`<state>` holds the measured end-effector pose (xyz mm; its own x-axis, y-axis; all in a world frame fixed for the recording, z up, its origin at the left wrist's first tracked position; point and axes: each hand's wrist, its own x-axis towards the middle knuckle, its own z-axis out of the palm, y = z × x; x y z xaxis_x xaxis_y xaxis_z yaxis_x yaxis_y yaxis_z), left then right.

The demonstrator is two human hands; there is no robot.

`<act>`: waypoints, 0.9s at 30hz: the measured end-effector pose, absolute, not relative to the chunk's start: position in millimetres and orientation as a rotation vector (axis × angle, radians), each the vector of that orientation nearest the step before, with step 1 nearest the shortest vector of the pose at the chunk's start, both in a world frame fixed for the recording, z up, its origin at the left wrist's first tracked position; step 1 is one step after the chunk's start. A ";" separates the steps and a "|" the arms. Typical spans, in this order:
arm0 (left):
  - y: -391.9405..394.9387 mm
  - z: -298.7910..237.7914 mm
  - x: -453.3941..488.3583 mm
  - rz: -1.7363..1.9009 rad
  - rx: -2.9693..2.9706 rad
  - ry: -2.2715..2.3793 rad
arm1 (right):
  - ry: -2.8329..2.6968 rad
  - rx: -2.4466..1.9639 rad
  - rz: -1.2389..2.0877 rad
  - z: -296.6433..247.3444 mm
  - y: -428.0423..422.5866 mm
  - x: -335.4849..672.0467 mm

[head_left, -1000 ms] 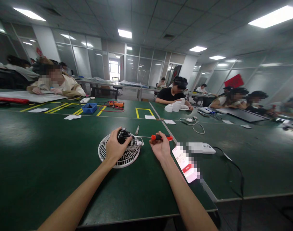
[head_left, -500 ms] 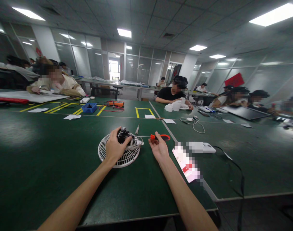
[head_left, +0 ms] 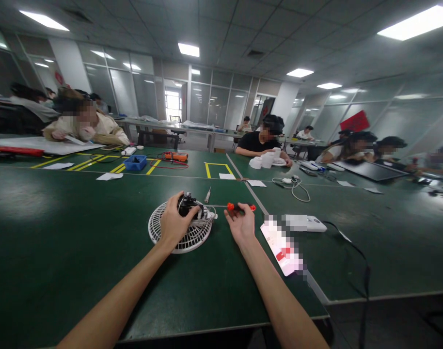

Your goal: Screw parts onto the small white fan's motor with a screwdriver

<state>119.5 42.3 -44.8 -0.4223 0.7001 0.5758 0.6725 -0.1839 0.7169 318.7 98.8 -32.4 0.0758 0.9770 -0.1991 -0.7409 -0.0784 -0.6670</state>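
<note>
A white round fan grille (head_left: 157,224) lies on the green table, with a dark motor assembly (head_left: 187,204) and white wiring on top of it. My left hand (head_left: 173,220) is closed around the motor, thumb on the near side. In my right hand (head_left: 243,224) is a screwdriver (head_left: 240,207) with a red and black handle, held level. Its shaft points left to the motor's side; whether the tip touches a screw is too small to tell. A second, small screwdriver (head_left: 207,195) with a clear handle lies just behind the grille.
Right of my right hand lie a pinkish phone-like slab (head_left: 279,247) and a white device (head_left: 308,223) with a black strap. Farther back are a blue bin (head_left: 134,163), an orange meter (head_left: 176,156) and a coiled white cable (head_left: 297,186). A co-worker (head_left: 261,138) sits across the table.
The fingers of my right hand have shifted on the screwdriver's handle, which looks turned and no longer blurred. My left hand and the motor stay put.
</note>
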 end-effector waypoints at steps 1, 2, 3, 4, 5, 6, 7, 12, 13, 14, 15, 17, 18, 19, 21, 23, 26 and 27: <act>42.4 -45.1 119.4 1.720 1.680 1.990 | -0.401 -0.765 1.479 -32.7 98.7 317.8; 42.4 -45.4 119.2 1.723 1.683 1.989 | -0.395 -0.782 1.465 -33.0 98.7 316.8; 42.4 -45.6 119.0 1.725 1.686 1.989 | -0.391 -0.797 1.450 -33.2 98.8 315.8; 42.4 -45.9 118.7 1.724 1.687 1.989 | -0.389 -0.810 1.437 -33.4 99.0 314.8; 42.4 -46.0 118.4 1.723 1.687 1.990 | -0.390 -0.819 1.426 -33.5 99.2 314.1; 42.4 -46.1 118.2 1.723 1.687 1.990 | -0.392 -0.821 1.419 -33.5 99.4 313.7; 42.4 -46.2 117.9 1.723 1.688 1.991 | -0.393 -0.815 1.413 -33.5 99.7 313.5; 42.6 -46.4 117.4 1.720 1.694 1.994 | -0.363 -0.731 1.408 -32.5 100.3 315.5; 42.5 -46.5 117.5 1.718 1.694 1.993 | -0.363 -0.713 1.412 -32.2 100.3 315.9; 42.5 -46.6 117.6 1.718 1.693 1.992 | -0.369 -0.694 1.417 -31.9 100.3 316.2; 42.4 -46.6 117.7 1.718 1.691 1.991 | -0.377 -0.676 1.419 -31.7 100.3 316.4; 42.2 -46.6 117.8 1.722 1.691 1.992 | -0.385 -0.646 1.420 -31.4 100.4 316.5; 42.2 -46.6 117.8 1.725 1.692 1.993 | -0.384 -0.640 1.421 -31.2 100.4 316.5; 42.1 -46.6 117.7 1.725 1.698 1.993 | -0.383 -0.638 1.425 -30.9 100.4 316.7; 42.1 -46.7 117.4 1.725 1.715 1.996 | -0.384 -0.633 1.438 -30.1 100.4 317.4; 42.1 -47.0 117.0 1.718 1.734 1.999 | -0.396 -0.621 1.457 -29.0 100.2 318.7; 42.3 -47.5 116.8 1.718 1.739 1.996 | -0.428 -0.594 1.489 -27.4 99.4 320.3; 42.4 -47.6 117.0 1.724 1.735 1.992 | -0.433 -0.592 1.498 -26.9 99.0 320.5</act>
